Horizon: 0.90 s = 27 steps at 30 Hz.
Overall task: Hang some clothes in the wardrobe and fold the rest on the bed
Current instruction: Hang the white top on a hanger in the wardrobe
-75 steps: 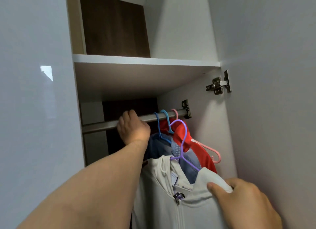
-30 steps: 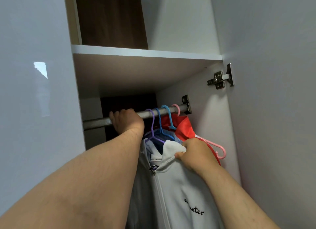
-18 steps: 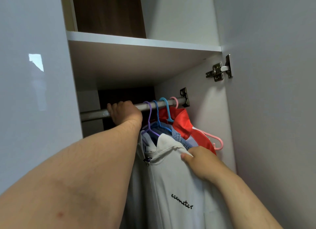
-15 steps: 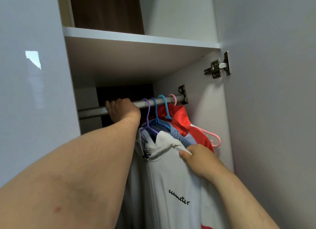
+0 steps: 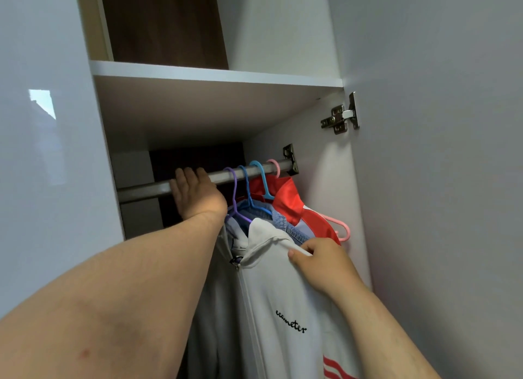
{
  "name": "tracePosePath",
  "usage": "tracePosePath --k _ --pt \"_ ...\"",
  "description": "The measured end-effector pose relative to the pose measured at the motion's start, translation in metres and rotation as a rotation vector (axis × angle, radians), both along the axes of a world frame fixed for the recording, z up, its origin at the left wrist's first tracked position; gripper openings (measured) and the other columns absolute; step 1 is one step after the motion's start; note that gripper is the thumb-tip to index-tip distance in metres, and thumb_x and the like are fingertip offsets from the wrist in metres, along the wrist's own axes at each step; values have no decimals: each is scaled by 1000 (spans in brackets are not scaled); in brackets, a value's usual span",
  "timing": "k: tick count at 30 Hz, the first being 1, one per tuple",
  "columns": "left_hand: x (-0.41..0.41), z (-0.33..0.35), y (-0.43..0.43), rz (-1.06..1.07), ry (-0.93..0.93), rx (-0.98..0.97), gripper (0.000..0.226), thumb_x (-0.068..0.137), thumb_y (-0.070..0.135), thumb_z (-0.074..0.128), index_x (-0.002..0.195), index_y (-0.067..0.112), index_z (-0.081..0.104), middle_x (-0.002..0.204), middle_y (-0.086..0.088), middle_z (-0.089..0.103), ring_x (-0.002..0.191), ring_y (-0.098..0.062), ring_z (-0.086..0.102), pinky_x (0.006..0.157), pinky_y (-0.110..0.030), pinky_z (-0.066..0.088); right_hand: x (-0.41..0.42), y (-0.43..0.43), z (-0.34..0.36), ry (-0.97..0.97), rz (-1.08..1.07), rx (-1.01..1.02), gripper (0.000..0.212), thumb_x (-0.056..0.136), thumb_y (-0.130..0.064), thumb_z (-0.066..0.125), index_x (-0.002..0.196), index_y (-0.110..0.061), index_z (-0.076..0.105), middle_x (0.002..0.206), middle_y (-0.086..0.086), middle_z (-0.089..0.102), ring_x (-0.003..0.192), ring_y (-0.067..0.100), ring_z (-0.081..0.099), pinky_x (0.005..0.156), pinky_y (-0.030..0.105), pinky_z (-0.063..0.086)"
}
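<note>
A white zip jacket (image 5: pixel 271 299) with black lettering hangs on a purple hanger (image 5: pixel 234 197) from the wardrobe's metal rail (image 5: pixel 144 190). My left hand (image 5: pixel 195 194) is up on the rail just left of the hanger hooks, fingers over the bar. My right hand (image 5: pixel 322 262) pinches the jacket's right shoulder at the collar. Behind it hang a denim garment (image 5: pixel 285 223) on a blue hanger (image 5: pixel 261 180) and a red garment (image 5: pixel 294 206) on a pink hanger (image 5: pixel 338 226).
A white shelf (image 5: pixel 215 76) spans the wardrobe above the rail, with a dark wood back panel (image 5: pixel 161 22) over it. The open door (image 5: pixel 441 152) with its metal hinge (image 5: pixel 339 118) stands at the right. A glossy white panel (image 5: pixel 42 152) fills the left.
The purple hanger with the white jacket went from hanging below the rail to hooked on it. My right hand shifted from the jacket's hood to its shoulder. My left hand stayed on the rail.
</note>
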<state>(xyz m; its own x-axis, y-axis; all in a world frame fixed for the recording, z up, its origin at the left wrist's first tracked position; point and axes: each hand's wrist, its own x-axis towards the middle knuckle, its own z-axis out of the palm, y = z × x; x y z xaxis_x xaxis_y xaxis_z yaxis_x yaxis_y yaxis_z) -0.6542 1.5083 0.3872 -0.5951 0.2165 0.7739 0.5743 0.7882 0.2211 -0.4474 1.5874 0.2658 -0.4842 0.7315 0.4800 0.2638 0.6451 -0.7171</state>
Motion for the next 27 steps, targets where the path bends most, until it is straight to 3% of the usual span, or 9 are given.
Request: tracePosePath --k 2,4,10,14,18,23,25,27 --pt "6 0 -1 -34 -62 18 58 102 31 40 155 13 22 164 -13 12 152 -31 1 123 -46 2 4 -3 1 4 1 -10 25 88 -40 64 71 -21 61 71 -7 62 70 15 57 54 26 36" --pt "16 1 -2 -75 -120 38 60 102 35 40 154 11 24 164 -14 12 152 -31 3 123 -47 7 7 -8 2 16 -5 -15 20 88 -38 63 76 -23 61 78 -6 65 76 17 59 56 26 37" --pt "60 -21 -15 -284 -220 69 51 98 42 47 137 9 46 142 -13 44 136 -31 37 108 -46 38 24 -30 8 11 -42 -25 15 91 -35 58 91 -20 60 89 -2 61 95 28 62 67 29 39" --pt "82 -39 -34 -366 -174 -83 42 96 42 49 122 9 55 130 -11 52 127 -30 43 100 -45 43 43 -47 14 8 -83 8 26 92 -32 57 114 -19 61 114 4 66 106 30 59 72 29 38" --pt "99 -61 -65 -423 -141 -195 44 94 45 49 124 12 54 131 -6 53 126 -26 44 101 -43 43 58 -67 7 -53 -105 76 26 89 -36 58 111 -22 57 119 3 62 107 32 59 82 35 47" --pt "129 -86 -104 -510 -150 -226 30 94 47 51 103 18 55 113 -1 56 112 -23 51 86 -38 48 77 -91 -8 -142 -120 162 36 92 -37 56 124 -21 53 124 0 58 114 27 56 91 37 46" --pt "140 -96 -115 -558 -134 -226 33 94 47 52 111 19 57 118 0 56 116 -22 51 91 -37 46 84 -97 -13 -177 -136 200 41 92 -37 56 130 -21 50 127 -1 55 119 25 53 95 37 45" --pt "149 -107 -123 -590 -123 -248 45 95 45 53 131 19 54 138 1 50 131 -20 43 103 -35 42 92 -102 -19 -200 -172 261 42 91 -36 57 129 -21 50 126 -2 54 120 25 52 94 37 43"
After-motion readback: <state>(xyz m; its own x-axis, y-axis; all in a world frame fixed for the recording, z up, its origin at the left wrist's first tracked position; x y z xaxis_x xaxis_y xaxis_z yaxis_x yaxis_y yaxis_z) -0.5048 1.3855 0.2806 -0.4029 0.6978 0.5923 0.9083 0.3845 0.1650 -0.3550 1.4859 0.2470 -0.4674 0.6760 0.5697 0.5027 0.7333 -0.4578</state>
